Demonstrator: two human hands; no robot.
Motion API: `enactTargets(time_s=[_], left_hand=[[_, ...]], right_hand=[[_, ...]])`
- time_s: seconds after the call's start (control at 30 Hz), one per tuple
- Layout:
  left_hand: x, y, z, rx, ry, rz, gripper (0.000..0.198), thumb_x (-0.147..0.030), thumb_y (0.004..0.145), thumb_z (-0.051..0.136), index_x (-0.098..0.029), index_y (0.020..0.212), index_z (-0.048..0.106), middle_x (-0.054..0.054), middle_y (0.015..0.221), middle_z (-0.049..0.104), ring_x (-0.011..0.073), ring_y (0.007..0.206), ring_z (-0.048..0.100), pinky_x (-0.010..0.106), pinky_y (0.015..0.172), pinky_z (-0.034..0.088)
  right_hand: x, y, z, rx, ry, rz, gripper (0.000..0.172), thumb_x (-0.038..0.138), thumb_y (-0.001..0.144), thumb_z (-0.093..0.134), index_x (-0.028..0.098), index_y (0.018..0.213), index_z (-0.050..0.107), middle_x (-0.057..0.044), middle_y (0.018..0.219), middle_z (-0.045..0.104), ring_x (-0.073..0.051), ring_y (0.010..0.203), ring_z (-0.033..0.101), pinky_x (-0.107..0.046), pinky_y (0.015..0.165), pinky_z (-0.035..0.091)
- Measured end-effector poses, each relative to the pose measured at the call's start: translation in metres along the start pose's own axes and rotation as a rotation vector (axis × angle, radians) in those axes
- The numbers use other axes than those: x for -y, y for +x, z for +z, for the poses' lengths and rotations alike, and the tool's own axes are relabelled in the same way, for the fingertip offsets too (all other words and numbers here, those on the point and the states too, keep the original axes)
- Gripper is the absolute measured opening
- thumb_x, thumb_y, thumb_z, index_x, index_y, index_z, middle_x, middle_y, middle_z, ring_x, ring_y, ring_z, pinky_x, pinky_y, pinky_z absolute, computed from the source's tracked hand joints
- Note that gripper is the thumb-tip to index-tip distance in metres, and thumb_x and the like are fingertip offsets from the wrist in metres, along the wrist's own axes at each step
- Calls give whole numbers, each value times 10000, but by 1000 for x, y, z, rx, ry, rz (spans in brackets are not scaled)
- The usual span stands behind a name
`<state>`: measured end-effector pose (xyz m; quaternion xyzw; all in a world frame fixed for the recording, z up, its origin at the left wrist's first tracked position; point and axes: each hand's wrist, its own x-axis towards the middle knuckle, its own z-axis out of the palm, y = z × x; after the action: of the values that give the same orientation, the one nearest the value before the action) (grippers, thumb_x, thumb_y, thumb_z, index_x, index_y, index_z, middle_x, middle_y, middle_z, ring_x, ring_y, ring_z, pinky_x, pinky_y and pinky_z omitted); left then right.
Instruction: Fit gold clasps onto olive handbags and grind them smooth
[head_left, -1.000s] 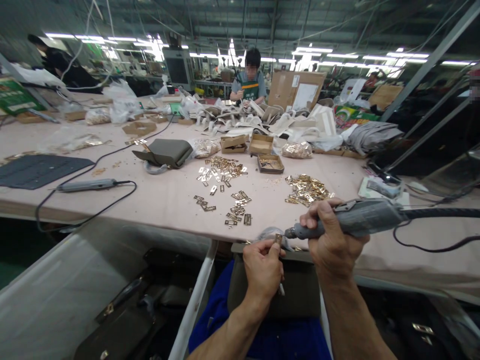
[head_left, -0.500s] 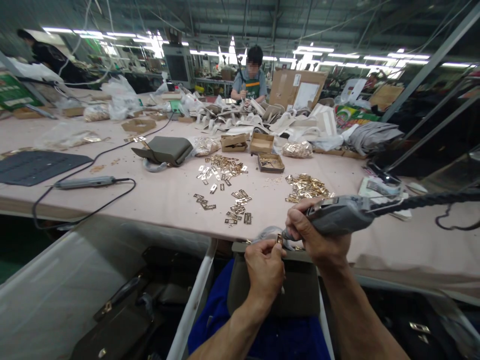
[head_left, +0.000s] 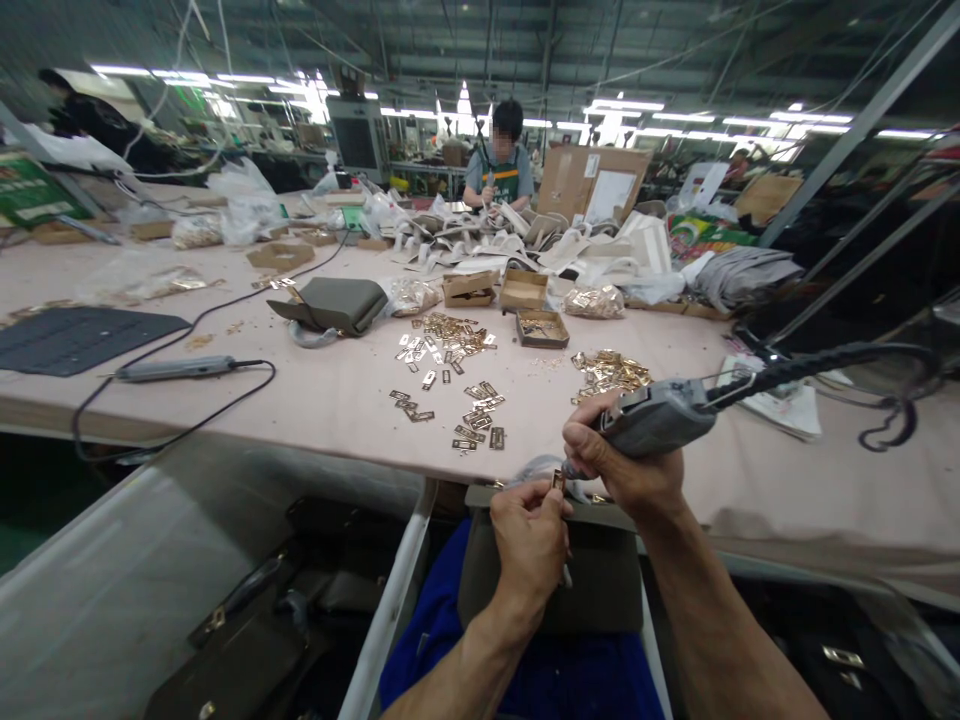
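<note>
My right hand point(head_left: 626, 465) is wrapped round a grey electric screwdriver point(head_left: 664, 415), its tip pointing left. Between the fingertips of my left hand point(head_left: 529, 540) is a small gold metal plate point(head_left: 558, 480), close to the screwdriver's tip. Below both hands an olive-grey bag point(head_left: 592, 580) rests on my lap against the table edge. Loose gold plates point(head_left: 480, 410) lie on the pink table point(head_left: 337, 400) in front, and a pile of gold parts point(head_left: 609, 370) sits beyond my right hand.
A second screwdriver point(head_left: 180, 369) with a black cord lies left, near a dark mat point(head_left: 82, 338). Another bag point(head_left: 334, 303), small cardboard boxes point(head_left: 523, 290) and heaped pale pieces point(head_left: 480, 240) are farther back. A person point(head_left: 501, 165) works across the table.
The screwdriver and my right hand have shifted slightly left, and its hanging black cable has swung left. My left hand keeps its pinch on the gold plate.
</note>
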<state>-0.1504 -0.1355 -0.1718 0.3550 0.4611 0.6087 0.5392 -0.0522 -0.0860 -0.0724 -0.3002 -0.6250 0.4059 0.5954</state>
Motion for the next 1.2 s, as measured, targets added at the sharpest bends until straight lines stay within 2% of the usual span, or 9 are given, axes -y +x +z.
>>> enactTargets(time_s=[0.2,0.3,0.43,0.77,0.9,1.07,1.2], left_hand=[[2,0,-3,5,-26,-19,280,-361,803,685,-110,684,715,41,540,610,116,327,455,175,300,355],[3,1,-3,11,-44,-33,287,-356,802,696,-109,655,717,32,495,577,108,321,431,172,307,354],[6,1,-3,17,-60,-37,273,-351,782,718,-105,665,736,48,535,610,110,327,440,184,307,374],[11,-2,0,7,-70,-33,248,-329,766,720,-108,653,730,37,524,599,103,324,424,182,304,360],[11,-3,0,19,-62,-29,255,-334,756,710,-119,619,710,23,489,568,107,322,417,183,303,358],[6,0,1,2,-52,-51,281,-371,766,737,-103,680,734,52,568,628,104,331,434,187,306,381],[2,1,3,10,-45,-57,289,-380,786,732,-92,783,748,76,662,673,116,349,454,208,310,416]], right_hand=[[9,1,2,109,-97,38,150,245,801,851,175,778,721,1,653,642,-112,506,549,-229,400,455],[11,0,6,43,-87,51,157,255,805,848,175,778,715,-1,670,645,-110,503,550,-233,402,469],[8,-3,10,-69,-35,69,177,271,793,860,180,801,709,17,642,613,-106,485,520,-240,394,460],[12,-2,17,-152,-118,49,173,237,772,870,164,803,716,-8,722,665,-109,559,561,-219,421,473],[10,-4,18,-159,-137,51,174,214,750,885,158,797,728,-7,688,668,-110,542,556,-220,417,462],[14,-1,4,-80,63,62,210,279,770,881,176,784,698,8,647,628,-102,476,520,-238,398,431],[30,19,-21,-264,287,-86,254,337,782,858,220,798,633,53,628,568,-68,431,424,-257,439,460]])
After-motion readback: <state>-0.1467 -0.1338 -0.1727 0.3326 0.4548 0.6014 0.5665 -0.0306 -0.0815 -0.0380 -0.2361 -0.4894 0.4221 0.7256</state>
